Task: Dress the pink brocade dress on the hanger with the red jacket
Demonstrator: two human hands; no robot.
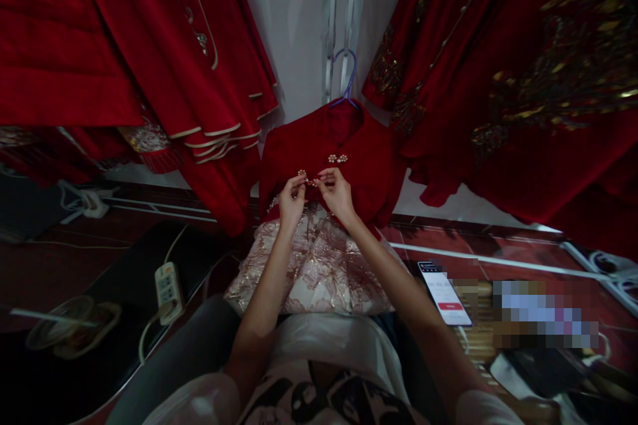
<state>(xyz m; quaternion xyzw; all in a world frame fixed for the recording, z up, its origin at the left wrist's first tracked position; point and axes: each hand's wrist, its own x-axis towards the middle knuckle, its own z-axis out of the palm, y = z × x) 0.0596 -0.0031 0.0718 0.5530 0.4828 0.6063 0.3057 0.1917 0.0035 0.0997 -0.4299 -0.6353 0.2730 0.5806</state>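
Observation:
A red jacket (pixel 294 146) hangs in front of me on a purple hanger (pixel 343 89), its lower front above a pale pink skirt with gold patterning (pixel 309 265) that spreads over my lap. Both hands meet at a small beaded clasp (pixel 311 182) on the jacket's front. My left hand (pixel 293 199) pinches its left side, below a flower-shaped ornament. From the other side, my right hand (pixel 337 195) pinches the right part between thumb and fingers. Higher up sits another beaded clasp (pixel 337 159), its two halves side by side. Whether the lower halves are joined is too small to tell.
Red embroidered garments (pixel 169 46) hang on the left, with more red garments (pixel 498 80) on the right. At left are a power strip (pixel 168 291) and a plastic cup (pixel 64 322) on a black surface. A phone (pixel 446 295) lies at right on a slatted stool.

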